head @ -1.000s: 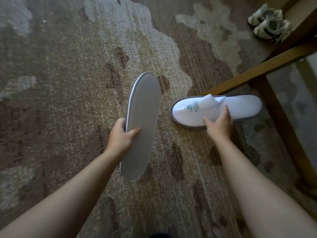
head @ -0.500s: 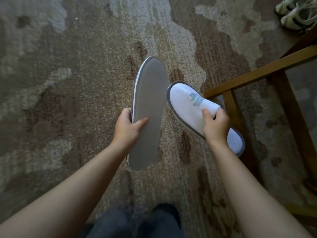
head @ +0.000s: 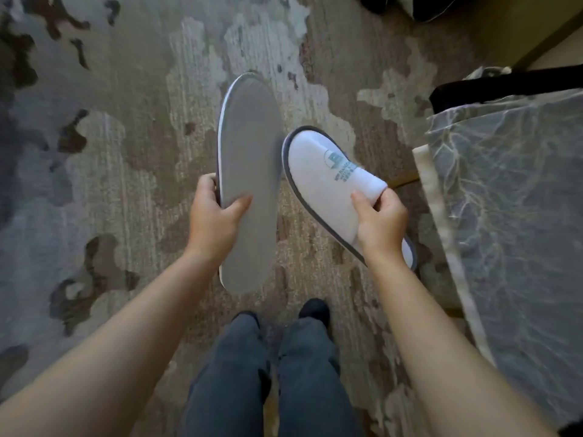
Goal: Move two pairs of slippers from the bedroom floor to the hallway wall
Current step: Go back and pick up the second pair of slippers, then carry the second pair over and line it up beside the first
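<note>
**One slipper in each hand, both off the carpet**

The left hand (head: 212,216) holds a slipper turned sole-up (head: 249,184), its flat grey underside facing the camera. The thumb lies across the sole and the other fingers (head: 206,187) wrap round its far edge, so the slipper is pinched at mid-length. It runs lengthwise away from the person, toe end farthest out, heel end down near the trouser legs (head: 268,373).

Just to the right of that sole is the second slipper (head: 318,184), white side up, with a grey rim and a teal printed logo on the upper. Its toe touches or nearly touches the edge of the grey sole; which of the two cannot be told. The right hand (head: 380,225) grips it at the opening of the upper, thumb pressed on top of the white fabric and the remaining fingers curled underneath, out of sight. The heel end of this slipper pokes out past the wrist, angled away from the sole-up slipper.

Both slippers are held in the air above a patterned carpet (head: 110,152) of grey and brown patches. Beyond the white slipper, on the side away from the grey sole, stands a marbled grey surface (head: 511,216) with a pale edge. Dark shoe tips (head: 314,307) show below the sole's heel end.
</note>
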Demonstrator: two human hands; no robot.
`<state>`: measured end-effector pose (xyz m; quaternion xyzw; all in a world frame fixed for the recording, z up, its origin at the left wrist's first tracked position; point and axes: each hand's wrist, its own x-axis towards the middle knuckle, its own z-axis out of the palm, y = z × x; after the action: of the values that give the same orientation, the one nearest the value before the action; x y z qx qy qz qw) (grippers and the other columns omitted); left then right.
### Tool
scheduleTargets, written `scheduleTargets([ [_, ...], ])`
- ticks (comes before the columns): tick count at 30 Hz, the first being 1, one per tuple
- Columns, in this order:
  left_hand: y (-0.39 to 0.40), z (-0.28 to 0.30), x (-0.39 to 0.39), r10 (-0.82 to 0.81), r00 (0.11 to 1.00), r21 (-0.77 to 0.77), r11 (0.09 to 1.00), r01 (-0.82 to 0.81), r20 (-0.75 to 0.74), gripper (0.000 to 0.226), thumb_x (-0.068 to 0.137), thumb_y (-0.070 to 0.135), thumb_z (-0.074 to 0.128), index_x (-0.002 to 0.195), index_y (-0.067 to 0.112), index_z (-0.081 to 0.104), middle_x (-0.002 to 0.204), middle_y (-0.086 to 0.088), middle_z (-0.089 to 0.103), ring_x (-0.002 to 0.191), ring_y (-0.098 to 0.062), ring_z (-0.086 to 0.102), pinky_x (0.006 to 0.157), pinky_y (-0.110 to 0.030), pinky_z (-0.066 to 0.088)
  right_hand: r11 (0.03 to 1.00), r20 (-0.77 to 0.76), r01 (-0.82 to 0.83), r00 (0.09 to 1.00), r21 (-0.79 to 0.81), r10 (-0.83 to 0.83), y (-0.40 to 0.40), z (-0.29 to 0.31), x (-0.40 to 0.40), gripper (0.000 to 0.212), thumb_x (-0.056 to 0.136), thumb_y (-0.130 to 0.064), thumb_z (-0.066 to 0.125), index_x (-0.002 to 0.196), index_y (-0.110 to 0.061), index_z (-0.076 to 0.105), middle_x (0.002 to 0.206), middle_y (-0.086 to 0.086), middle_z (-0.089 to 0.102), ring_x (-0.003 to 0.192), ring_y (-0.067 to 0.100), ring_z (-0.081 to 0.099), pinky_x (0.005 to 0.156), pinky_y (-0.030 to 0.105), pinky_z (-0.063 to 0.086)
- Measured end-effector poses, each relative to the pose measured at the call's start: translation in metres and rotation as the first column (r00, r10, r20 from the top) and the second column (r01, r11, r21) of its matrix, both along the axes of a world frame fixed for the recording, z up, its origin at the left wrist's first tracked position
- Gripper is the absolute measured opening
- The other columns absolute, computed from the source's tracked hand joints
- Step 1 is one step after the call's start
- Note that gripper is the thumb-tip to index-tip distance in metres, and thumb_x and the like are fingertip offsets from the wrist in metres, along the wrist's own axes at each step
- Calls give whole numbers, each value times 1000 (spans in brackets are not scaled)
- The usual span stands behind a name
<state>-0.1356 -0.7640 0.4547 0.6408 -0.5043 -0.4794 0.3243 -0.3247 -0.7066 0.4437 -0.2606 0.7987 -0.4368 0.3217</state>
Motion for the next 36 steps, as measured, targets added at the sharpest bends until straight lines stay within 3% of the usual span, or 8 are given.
scheduleTargets([
  [2, 0, 39, 1, -38, 999, -26, 999, 37, -22, 32, 78, 12, 62, 73, 34, 40, 77, 13, 53, 70, -2, 53, 51, -9, 46, 998, 9, 52, 999, -39, -52, 5, 40, 1, 8, 80, -16, 59, 80, -12, 52, 73, -4, 55, 67, 5, 51, 49, 2, 40],
  [8, 3, 103, -9, -244, 968, -35, 970, 242, -55, 30, 77, 16, 64, 71, 36, 43, 75, 14, 55, 67, 0, 54, 52, -18, 41, 949, -8, 286, 957, -130, -289, 37, 118, 7, 8, 80, -17, 60, 83, -19, 54, 73, -15, 54, 68, -2, 52, 50, -1, 40],
  [14, 28, 147, -30, -580, 813, -18, 815, 580, -54, 28, 76, 20, 65, 69, 38, 44, 74, 15, 56, 63, 0, 57, 48, -15, 41, 768, -17, 609, 781, -197, -624, 109, 163, 30, 9, 78, -18, 62, 81, -20, 54, 75, -10, 56, 69, 1, 52, 55, 7, 43],
  [18, 75, 173, -46, -770, 638, -22, 637, 770, 0, 29, 76, 21, 65, 67, 33, 41, 72, 11, 53, 65, -4, 53, 49, -20, 37, 542, 16, 813, 558, -214, -830, 185, 186, 57, 9, 77, -14, 63, 79, -15, 54, 70, -8, 55, 63, 4, 50, 51, 6, 40],
  [21, 124, 185, -55, -892, 453, -8, 453, 892, -1, 28, 76, 19, 65, 70, 32, 42, 73, 13, 53, 65, -2, 52, 49, -18, 36, 356, 35, 912, 370, -205, -928, 250, 201, 83, 9, 77, -16, 62, 82, -15, 55, 74, -11, 56, 68, 4, 53, 59, 18, 44],
  [24, 180, 192, -63, -963, 270, -1, 270, 963, -9, 29, 76, 18, 65, 68, 33, 41, 72, 13, 53, 65, -3, 52, 49, -19, 36, 137, 71, 970, 154, -203, -985, 315, 212, 112, 11, 77, -16, 62, 86, -17, 56, 83, -3, 60, 73, 7, 55, 57, 13, 47],
  [29, 286, 206, -72, -1000, -13, -14, -13, 1000, 11, 24, 76, 19, 65, 72, 26, 42, 72, 11, 52, 65, -5, 50, 50, -23, 35, -200, 167, 961, -169, -193, -971, 418, 228, 167, 14, 76, -10, 62, 73, -22, 55, 85, 1, 61, 85, 23, 59, 71, 32, 49],
  [36, 463, 213, -63, -942, -328, -34, -331, 943, 76, 24, 76, 22, 64, 88, 19, 44, 80, 4, 52, 73, -16, 52, 60, -30, 41, -469, 182, 868, -440, -167, -879, 564, 238, 239, 13, 80, -9, 58, 92, -14, 55, 104, 10, 62, 96, 27, 59, 82, 38, 51],
])
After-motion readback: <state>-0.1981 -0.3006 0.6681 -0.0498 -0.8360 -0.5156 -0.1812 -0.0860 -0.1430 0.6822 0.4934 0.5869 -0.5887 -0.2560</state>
